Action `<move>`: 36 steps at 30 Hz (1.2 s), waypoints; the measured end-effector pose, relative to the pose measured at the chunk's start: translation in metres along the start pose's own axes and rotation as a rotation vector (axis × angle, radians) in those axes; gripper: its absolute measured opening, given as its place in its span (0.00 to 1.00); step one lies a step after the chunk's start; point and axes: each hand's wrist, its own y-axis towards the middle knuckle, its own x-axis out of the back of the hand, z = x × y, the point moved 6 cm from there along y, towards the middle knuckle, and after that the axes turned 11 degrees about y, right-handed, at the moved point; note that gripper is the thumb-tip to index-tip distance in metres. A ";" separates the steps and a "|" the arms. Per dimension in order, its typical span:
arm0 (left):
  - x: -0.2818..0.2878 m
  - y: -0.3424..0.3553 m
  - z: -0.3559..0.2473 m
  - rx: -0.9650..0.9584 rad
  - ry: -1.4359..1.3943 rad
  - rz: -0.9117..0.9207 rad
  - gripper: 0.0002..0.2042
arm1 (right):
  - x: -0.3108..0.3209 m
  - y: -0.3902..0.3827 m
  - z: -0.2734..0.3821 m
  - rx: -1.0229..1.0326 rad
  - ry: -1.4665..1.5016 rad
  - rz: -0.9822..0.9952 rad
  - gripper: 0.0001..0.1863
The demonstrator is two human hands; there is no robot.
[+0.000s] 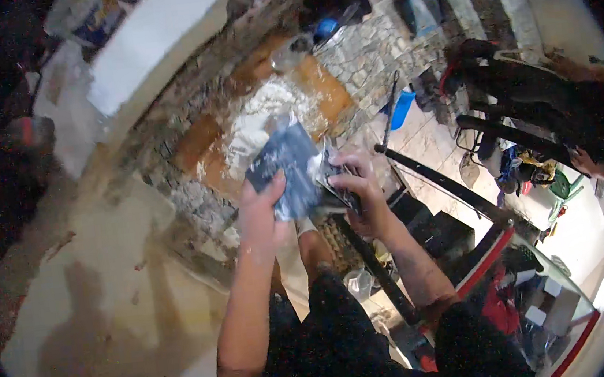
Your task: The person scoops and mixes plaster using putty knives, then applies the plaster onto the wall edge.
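My left hand (260,211) grips a dark grey flat stone tile (286,162) dusted with white mortar, thumb across its lower edge. My right hand (358,186) is closed on a dark tool (338,198) pressed against the tile's right side, beside a crumpled clear plastic scrap (322,158). Both hands are raised in front of a stone-clad wall (347,58) where orange patches and a white mortar smear (257,116) show. What kind of tool it is stays unclear.
A white foam block (154,38) lies on the ledge at upper left. A black metal bar (456,187) runs below the hands. A person in dark clothes (551,103) stands at right, near a blue tub (402,108). A red-edged cart (541,288) sits at lower right.
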 end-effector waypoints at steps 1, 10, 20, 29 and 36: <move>-0.006 -0.016 -0.013 -0.029 0.010 0.018 0.18 | 0.006 -0.004 0.009 -0.019 0.035 -0.035 0.28; -0.077 -0.114 -0.117 -0.226 0.118 0.073 0.14 | 0.076 -0.017 0.131 -0.224 0.692 -0.407 0.39; -0.113 -0.165 -0.169 -0.433 0.035 0.075 0.14 | 0.078 0.038 0.179 0.148 0.091 -0.003 0.32; -0.119 -0.138 -0.182 -0.555 0.097 -0.127 0.13 | 0.078 0.129 0.240 0.236 -0.198 0.370 0.30; -0.075 -0.090 -0.182 -0.675 0.414 -0.447 0.12 | 0.049 0.129 0.205 0.296 -0.366 0.542 0.29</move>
